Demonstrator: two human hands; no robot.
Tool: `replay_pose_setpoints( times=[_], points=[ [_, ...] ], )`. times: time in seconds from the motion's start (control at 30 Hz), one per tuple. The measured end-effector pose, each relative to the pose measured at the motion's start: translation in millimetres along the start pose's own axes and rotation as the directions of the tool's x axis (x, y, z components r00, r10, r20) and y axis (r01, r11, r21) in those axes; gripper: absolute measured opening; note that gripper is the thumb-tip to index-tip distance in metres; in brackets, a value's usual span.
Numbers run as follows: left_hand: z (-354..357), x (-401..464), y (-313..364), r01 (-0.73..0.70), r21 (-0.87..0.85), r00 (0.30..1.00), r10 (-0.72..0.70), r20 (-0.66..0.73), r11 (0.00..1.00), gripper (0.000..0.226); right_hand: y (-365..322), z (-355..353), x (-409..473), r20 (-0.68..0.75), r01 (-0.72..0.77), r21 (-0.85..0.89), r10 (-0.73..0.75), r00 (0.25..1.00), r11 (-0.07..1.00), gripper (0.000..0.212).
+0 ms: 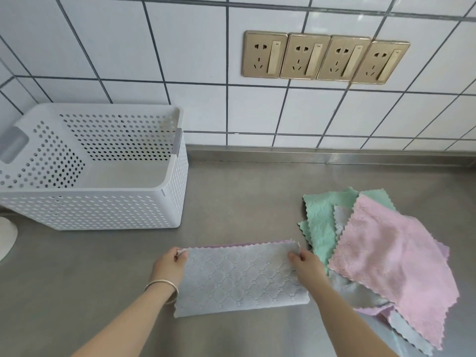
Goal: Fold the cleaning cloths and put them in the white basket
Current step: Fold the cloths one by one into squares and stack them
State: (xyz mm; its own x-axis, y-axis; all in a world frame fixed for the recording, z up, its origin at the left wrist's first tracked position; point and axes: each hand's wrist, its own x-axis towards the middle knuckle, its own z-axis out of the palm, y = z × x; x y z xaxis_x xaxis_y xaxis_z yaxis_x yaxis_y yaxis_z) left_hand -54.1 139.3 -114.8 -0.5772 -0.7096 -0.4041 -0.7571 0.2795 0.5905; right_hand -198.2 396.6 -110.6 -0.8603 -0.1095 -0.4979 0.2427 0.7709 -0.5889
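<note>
grey cloth [242, 279] – folded once on surface [231, 202]; left hand [168, 264], right hand [306, 266] pinching far corners. risk – layers slipping askew, hem misaligned; white basket [103, 210] holds nothing.

White tiled wall [195, 47] (four brass sockets [325, 57]) above steel counter [244, 197].

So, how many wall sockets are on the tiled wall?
4, side by side in one row on the tiled wall, above the steel counter: sockets at and. None seems hidden.
</note>
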Motion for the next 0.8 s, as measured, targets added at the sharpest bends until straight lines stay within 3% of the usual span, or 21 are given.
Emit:
replay_pose_setpoints(
  times=[0.07,0.43,0.53,0.57,0.63,0.7,0.8],
  points=[
    [5.0,6.5,-1.9,0.000,0.039,1.000,0.000,-0.017,0.999,0.023,0.1,6.3,6.1,-0.036,0.012,-0.061,-0.014,0.999,0.998,0.029],
    [14.2,26.1,-7.3,-0.012,0.175,0.999,0.019,-0.040,0.984,0.026,-5.4,18.5,17.2,-0.139,-0.088,-0.053,0.080,0.987,0.995,0.039],
    [13.6,23.4,-4.3,-0.016,0.196,0.999,0.026,-0.047,0.980,0.028,-11.5,16.3,13.0,-0.132,-0.091,0.014,0.092,0.987,0.996,0.012],
    [12.5,20.3,-3.8,-0.020,0.218,0.996,0.037,-0.077,0.976,0.031,-11.9,16.5,11.6,-0.133,-0.098,0.039,0.103,0.986,0.994,0.023],
    [14.1,13.3,-8.6,-0.102,0.321,0.975,0.159,-0.155,0.941,0.049,-8.6,17.4,5.8,-0.131,-0.075,0.054,0.081,0.988,0.996,0.042],
    [23.0,2.7,-11.0,-0.254,0.477,0.921,0.361,-0.145,0.841,0.059,-4.8,19.1,-3.1,-0.164,-0.042,0.030,0.046,0.985,0.999,0.053],
    [44.3,-17.2,-3.9,-0.510,0.606,0.811,0.577,0.101,0.611,0.059,4.7,24.5,-18.4,-0.227,-0.049,-0.104,0.024,0.974,0.993,0.062]
  ],
)
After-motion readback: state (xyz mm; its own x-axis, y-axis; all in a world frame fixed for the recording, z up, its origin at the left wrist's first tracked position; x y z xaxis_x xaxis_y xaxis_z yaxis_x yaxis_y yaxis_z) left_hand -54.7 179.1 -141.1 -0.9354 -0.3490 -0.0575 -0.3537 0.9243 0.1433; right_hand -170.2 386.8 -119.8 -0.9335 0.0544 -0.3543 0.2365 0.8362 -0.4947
